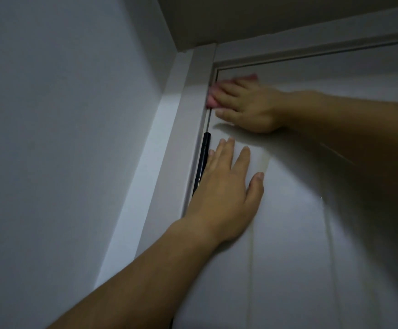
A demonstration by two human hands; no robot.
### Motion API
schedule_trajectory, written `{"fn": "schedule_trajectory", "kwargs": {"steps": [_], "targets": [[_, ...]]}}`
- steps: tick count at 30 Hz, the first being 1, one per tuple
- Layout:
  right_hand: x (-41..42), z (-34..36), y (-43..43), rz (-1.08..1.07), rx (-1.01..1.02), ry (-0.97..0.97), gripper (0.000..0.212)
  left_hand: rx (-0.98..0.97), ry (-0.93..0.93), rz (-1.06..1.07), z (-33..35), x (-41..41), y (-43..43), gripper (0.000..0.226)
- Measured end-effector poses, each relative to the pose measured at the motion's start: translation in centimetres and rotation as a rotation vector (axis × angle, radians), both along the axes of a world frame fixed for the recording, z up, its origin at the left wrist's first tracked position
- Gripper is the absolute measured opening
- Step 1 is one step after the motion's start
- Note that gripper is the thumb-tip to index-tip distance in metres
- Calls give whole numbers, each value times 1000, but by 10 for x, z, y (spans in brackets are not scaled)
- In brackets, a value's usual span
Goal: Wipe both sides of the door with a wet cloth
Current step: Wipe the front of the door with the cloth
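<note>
The white door (300, 233) fills the right half of the view, seen from below. A pink cloth (211, 97) lies against the door's top left corner, mostly hidden under my right hand (247, 105), which presses it flat with straight fingers pointing left. Below it my left hand (226, 193) rests flat on the door with fingers spread, close to the hinge edge.
The white door frame (193, 103) runs up the left of the door and across its top. A black hinge (202, 160) sits in the gap beside my left hand. A plain wall (63, 138) is on the left, with the ceiling (240, 17) above.
</note>
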State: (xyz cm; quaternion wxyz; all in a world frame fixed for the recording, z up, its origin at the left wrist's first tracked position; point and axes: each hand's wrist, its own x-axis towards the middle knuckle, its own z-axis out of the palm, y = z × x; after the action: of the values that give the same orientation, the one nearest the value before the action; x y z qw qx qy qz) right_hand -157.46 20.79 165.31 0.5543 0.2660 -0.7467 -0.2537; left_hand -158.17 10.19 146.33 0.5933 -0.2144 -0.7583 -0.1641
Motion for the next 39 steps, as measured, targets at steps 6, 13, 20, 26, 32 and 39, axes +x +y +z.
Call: {"fn": "schedule_trajectory", "kwargs": {"steps": [6,13,20,26,32,39], "targets": [[6,36,10,-97,-87,-3,76,-23,-35,33,1,-1,1,67],[2,-17,31,-7,37,-38,68,19,-34,1,2,1,4,67],[12,32,43,-54,-218,33,62,46,-17,32,2,7,8,65],[5,-18,56,1,-23,8,63,41,-40,14,4,8,6,63],[7,31,31,-35,-219,27,66,52,-34,-13,5,8,5,61],[8,-16,67,-33,-38,-1,63,63,-32,0,9,7,7,60]]}}
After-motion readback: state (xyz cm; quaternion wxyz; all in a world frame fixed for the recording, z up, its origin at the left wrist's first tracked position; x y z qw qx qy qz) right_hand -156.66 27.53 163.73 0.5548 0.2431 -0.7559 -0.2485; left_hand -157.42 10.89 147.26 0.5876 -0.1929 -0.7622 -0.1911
